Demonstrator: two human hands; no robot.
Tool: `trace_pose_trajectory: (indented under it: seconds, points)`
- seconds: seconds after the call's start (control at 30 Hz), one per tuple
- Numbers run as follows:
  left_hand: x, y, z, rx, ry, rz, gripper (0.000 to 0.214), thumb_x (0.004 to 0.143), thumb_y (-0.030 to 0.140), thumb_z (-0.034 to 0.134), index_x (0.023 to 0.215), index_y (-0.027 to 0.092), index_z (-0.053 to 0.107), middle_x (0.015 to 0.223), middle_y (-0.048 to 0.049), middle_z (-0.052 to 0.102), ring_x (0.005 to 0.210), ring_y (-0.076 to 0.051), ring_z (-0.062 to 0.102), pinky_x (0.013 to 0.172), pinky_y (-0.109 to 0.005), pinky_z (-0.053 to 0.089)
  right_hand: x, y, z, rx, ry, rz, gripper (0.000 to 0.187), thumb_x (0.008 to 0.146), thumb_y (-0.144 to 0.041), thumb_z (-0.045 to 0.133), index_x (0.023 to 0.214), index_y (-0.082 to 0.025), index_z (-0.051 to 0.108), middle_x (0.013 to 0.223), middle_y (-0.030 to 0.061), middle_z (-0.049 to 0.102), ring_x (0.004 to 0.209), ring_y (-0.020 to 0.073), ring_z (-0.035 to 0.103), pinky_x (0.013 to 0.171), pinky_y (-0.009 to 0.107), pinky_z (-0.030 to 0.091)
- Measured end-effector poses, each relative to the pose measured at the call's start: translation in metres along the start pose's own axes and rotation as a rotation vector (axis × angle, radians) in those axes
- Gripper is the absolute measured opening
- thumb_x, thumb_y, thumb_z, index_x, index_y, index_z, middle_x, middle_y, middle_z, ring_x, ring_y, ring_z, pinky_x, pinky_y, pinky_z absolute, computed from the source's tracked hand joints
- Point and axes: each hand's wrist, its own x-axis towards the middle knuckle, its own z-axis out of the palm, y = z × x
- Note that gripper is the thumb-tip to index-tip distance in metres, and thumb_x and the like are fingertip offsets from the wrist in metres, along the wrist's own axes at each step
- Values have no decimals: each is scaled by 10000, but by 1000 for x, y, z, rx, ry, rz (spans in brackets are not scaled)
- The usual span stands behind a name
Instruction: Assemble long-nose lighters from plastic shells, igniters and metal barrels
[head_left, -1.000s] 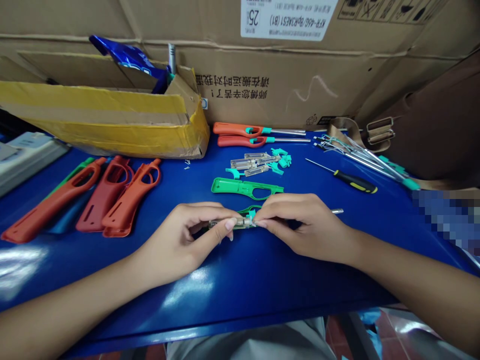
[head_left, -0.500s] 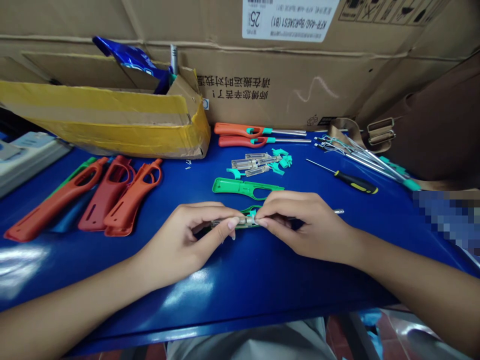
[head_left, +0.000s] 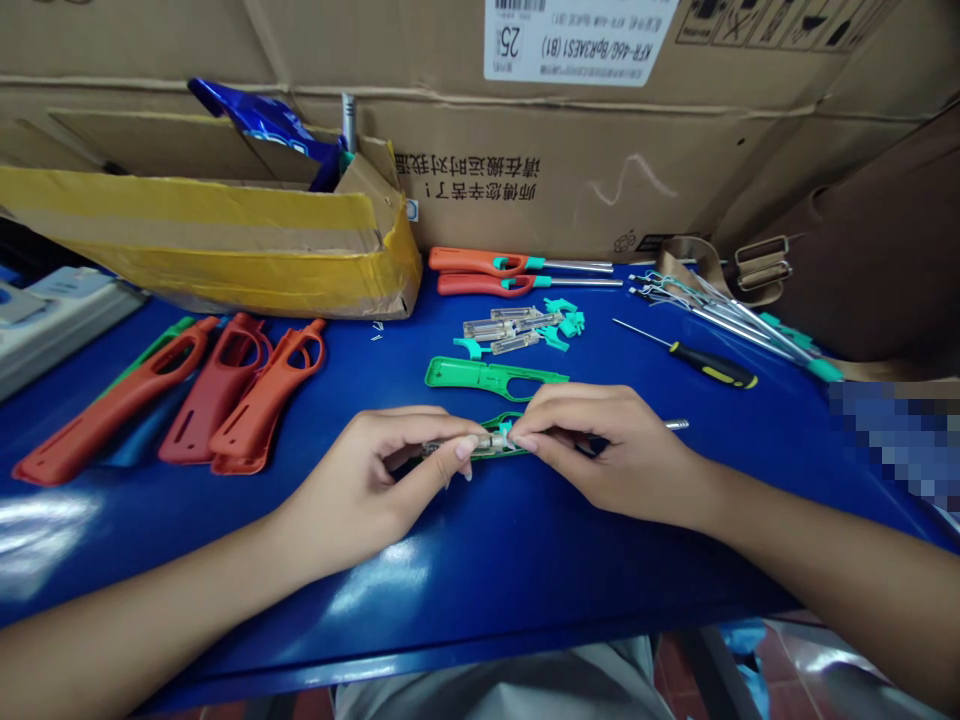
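Observation:
My left hand (head_left: 386,475) pinches a clear fuel tank (head_left: 491,442) between thumb and fingers. It lies over a green lighter shell half (head_left: 504,418), mostly hidden by my hands. At the tank's right end, my right hand (head_left: 619,445) has thumb and fingertips closed by a small teal piece (head_left: 506,429); what exactly they grip is too small to make out. A metal tube tip (head_left: 677,425) sticks out beyond the right hand. Just behind lies another green shell half (head_left: 465,374), inner side up.
Behind are clear tanks with teal parts (head_left: 514,328) and two assembled orange lighters (head_left: 480,262). A screwdriver (head_left: 712,365) and wired metal tubes (head_left: 742,325) lie right. Orange and red shells (head_left: 112,410) lie left, before a yellow-taped carton (head_left: 300,260).
The right fingertips have shifted very slightly at the teal piece. The left hand keeps its hold on the tank, and the things on the table lie as before.

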Motion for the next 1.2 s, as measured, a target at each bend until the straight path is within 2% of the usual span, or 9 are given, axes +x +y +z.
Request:
trace_pose_trajectory:
  seconds: [0.3,0.6,0.87,1.2]
  points:
    - [-1,1,3,-46,-1,-39,152,929,203,648,903,167,793,759,-19,749,623,-103,646,577,-166,524,-1,-1,1,29,8,24,139,949,-110,614,922,-163,739,811,29,698,625,93,532,548,234,401]
    - [-1,-1,3,-48,-3,-25,152,935,171,643,902,175,792,784,-4,758,647,-85,650,599,-143,513,-1,0,2,9,11,27,137,948,-118,616,908,-160,741,816,31,710,624,89,543,550,228,406]
    - [-1,0,2,-58,-6,-34,160,957,227,650,984,200,805,820,-8,768,687,-98,669,630,-159,537,0,-3,2,13,53,-4,116,917,-109,643,945,-151,747,835,46,736,614,87,558,555,226,449]
    - [-2,-1,2,-48,4,-39,165,948,234,650,968,181,804,837,-31,774,695,-113,678,632,-170,540,0,-3,0,-5,39,1,117,938,-133,643,948,-173,752,831,39,743,637,99,588,563,234,462]
